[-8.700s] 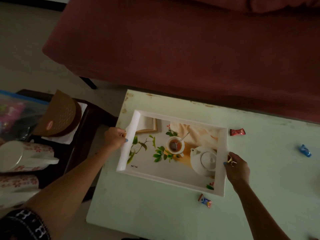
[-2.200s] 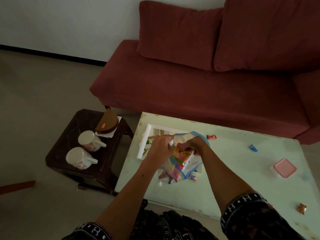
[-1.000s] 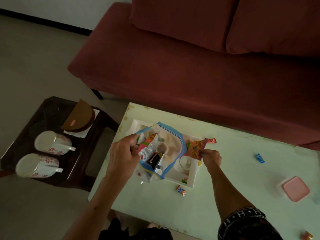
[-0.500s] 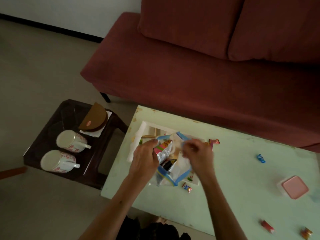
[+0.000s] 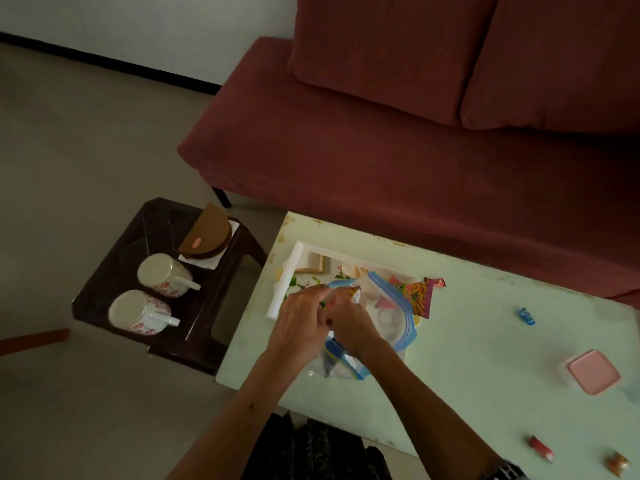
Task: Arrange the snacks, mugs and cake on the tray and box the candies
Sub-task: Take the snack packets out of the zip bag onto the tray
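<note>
since half a second ago both of my hands have drawn together over the zip bag point(image 5: 398, 320) — the right hand point(image 5: 349, 323) now sits low at the bag's mouth, close against the left hand point(image 5: 301, 327). my left fingers are pinched on the bag's blue-edged rim at its left side; my right fingers are closed on something small at the opening, but i cannot tell what. the clear bag lies across the white tray point(image 5: 287, 282), which sits at the table's point(image 5: 485, 358) left end near the far edge, its printed floor mostly covered.

one snack packet point(image 5: 419, 296), pink and orange, lies on the tray's far right part, its corner poking past the bag.

loose candies are spread over the table: a blue candy point(image 5: 526, 316) towards the right side, a red candy point(image 5: 541, 447) and a gold candy point(image 5: 618, 463) near the front right corner. the pink-lidded box point(image 5: 593, 372) stands closed by the right edge, well apart from the tray.

off the table's left end, the dark side stool point(image 5: 138, 258) carries two floral mugs point(image 5: 162, 275) — the second mug point(image 5: 136, 315) nearer me — both lying on their sides, handles pointing right. the half-round cake point(image 5: 207, 233) rests on a white napkin point(image 5: 207, 259) at the stool's far right corner.
</note>
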`<action>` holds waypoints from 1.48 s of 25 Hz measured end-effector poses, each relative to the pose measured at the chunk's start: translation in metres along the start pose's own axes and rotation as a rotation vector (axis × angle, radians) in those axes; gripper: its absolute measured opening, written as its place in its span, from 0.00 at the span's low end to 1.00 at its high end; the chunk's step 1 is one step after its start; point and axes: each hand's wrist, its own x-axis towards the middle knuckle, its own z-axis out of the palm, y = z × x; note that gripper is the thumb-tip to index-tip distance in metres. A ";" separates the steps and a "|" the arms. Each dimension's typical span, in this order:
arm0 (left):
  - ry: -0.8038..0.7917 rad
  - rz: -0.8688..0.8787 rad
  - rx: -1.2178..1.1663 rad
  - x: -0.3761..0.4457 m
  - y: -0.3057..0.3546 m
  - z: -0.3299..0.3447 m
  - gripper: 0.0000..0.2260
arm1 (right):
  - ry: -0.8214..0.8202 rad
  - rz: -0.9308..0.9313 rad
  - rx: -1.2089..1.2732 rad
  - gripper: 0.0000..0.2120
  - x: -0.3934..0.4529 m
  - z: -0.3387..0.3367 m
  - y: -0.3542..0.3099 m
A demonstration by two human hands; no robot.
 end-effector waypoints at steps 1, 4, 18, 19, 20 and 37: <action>0.016 -0.005 -0.005 -0.001 0.000 0.000 0.16 | 0.022 0.027 0.021 0.10 -0.004 -0.001 0.006; 0.042 -0.006 -0.024 0.000 0.003 0.001 0.14 | 0.126 0.162 0.030 0.07 -0.013 -0.006 0.019; 0.085 -0.007 -0.033 0.003 0.019 0.013 0.16 | 0.443 0.772 0.582 0.10 -0.025 -0.013 0.028; 0.089 -0.016 -0.025 0.004 0.020 0.013 0.17 | 0.455 0.736 0.560 0.07 -0.027 -0.020 0.023; 0.090 -0.017 -0.025 0.005 0.021 0.013 0.17 | 0.472 0.699 0.520 0.07 -0.032 -0.029 0.019; 0.211 -0.219 0.003 0.027 -0.008 0.000 0.18 | 0.772 0.676 0.560 0.10 -0.066 -0.067 0.109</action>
